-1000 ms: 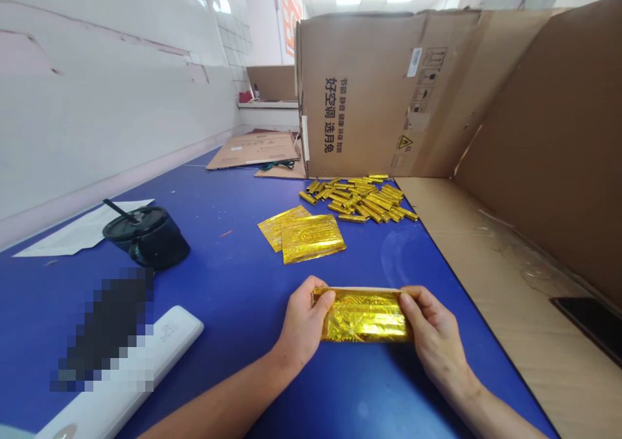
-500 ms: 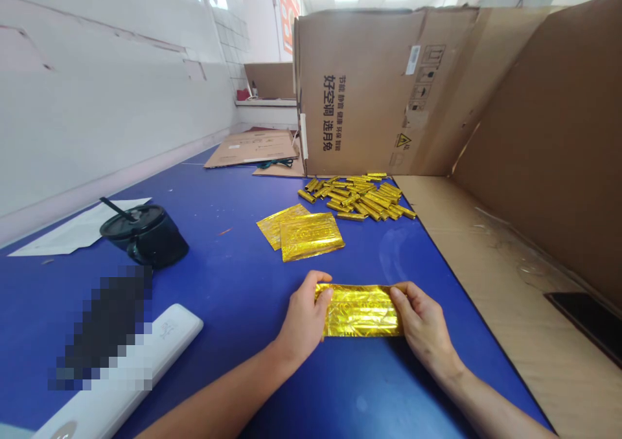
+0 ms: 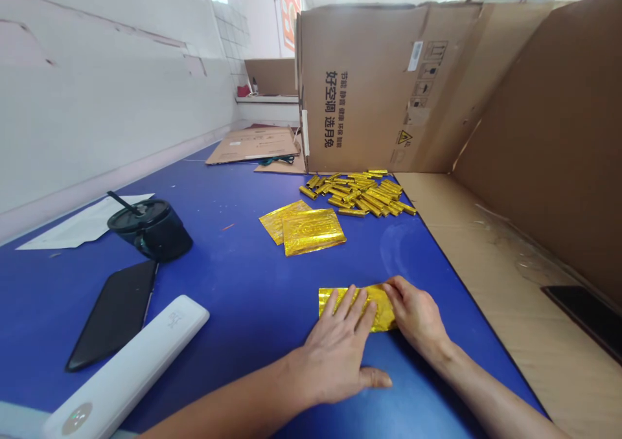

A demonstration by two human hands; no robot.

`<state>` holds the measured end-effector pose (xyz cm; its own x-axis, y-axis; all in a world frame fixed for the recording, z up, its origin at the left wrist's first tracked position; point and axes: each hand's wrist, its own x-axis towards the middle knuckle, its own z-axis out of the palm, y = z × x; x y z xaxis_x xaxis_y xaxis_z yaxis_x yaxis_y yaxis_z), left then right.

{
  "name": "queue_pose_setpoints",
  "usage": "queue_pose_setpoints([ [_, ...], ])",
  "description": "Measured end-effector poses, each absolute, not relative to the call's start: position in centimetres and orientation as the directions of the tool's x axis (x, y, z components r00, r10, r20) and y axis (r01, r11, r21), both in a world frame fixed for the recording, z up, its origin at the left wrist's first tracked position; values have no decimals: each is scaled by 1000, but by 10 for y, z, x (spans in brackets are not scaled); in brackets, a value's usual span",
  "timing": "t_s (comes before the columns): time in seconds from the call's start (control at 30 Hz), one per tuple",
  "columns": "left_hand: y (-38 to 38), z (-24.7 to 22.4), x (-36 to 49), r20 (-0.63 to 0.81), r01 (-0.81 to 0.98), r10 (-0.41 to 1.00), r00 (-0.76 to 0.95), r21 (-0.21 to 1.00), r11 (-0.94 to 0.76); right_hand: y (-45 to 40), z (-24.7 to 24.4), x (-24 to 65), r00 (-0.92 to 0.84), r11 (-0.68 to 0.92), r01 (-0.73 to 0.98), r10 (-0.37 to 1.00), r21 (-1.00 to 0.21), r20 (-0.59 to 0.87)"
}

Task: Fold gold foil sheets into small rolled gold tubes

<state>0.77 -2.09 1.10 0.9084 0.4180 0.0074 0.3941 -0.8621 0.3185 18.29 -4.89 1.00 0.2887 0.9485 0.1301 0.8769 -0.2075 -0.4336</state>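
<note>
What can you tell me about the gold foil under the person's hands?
The gold foil is a flat, roughly rectangular piece of shiny, crinkled metallic wrap, with a mirror-like yellow sheen. It lies on the blue table, partly hidden. The spread fingers of the left hand rest across most of it, and the fingertips of the right hand touch its right end.

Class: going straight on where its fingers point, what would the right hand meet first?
The folded gold foil, already under its fingers; past that, probably the flat foil packets, though depth is unclear.
</note>
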Motion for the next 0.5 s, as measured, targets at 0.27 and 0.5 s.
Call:
queue_pose_setpoints([
  [0.27,-21,9,10,-11,423,439,898,293,-858,-61,30,176,91,30,940,938,-340,334],
  [0.5,-25,8,12,-50,412,415,909,266,-871,-80,20,136,-401,386,839,915,-383,44],
])
